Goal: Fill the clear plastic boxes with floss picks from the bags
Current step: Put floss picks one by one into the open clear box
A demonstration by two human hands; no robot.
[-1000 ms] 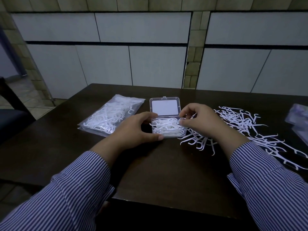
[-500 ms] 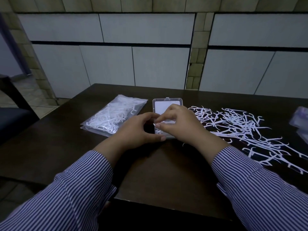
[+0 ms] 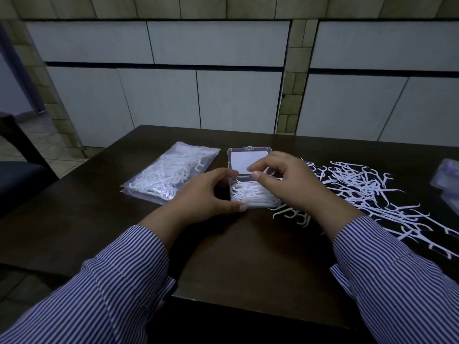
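Note:
A small clear plastic box [image 3: 244, 158] lies with its lid open at the middle of the dark table [image 3: 248, 259]. Its base holds a heap of white floss picks [image 3: 248, 194]. My left hand [image 3: 206, 192] grips the box's left side, thumb at the front corner and fingers near the hinge. My right hand [image 3: 288, 184] hovers over the right half of the box with loosely curled fingers, and I see nothing held in it. A sealed clear bag of floss picks [image 3: 169, 180] lies left of the box. Loose floss picks [image 3: 360, 192] are spread to the right.
More clear packaging [image 3: 447, 180] lies at the table's right edge. A dark chair [image 3: 19, 180] stands off the table to the left. A tiled wall rises behind the table. A few stray picks [image 3: 293, 214] lie just in front of the box's right corner.
My right hand went from the loose picks to press down over the box, then lifted and shifted right, uncovering the picks in it. My left hand kept its grip on the box.

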